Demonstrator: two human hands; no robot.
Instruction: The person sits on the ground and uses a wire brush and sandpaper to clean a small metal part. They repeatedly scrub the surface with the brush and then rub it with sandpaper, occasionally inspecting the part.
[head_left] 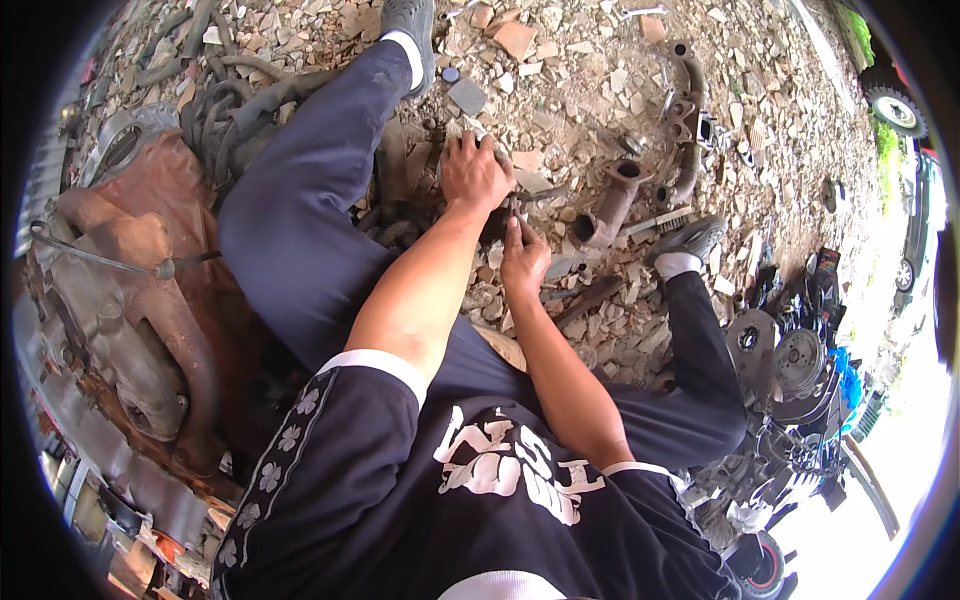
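Between my knees, low over the stony ground, my left hand is closed with its fingers curled over something whose pale edge shows past the fingertips. Just nearer and to the right, my right hand is closed too, thumb pointing up against a dark part between the two hands. My fingers and the shade hide most of what they grip, so its kind is unclear. To the right lie a rusty pipe elbow with flanged ends and a brush with a long handle. Beyond them is a longer rusty exhaust manifold.
A wrench lies at the far edge. Dark hoses pile up beyond my left leg. Large rusty engine castings stand close on the left. Several engine parts with pulleys crowd the right. Broken stones cover the ground.
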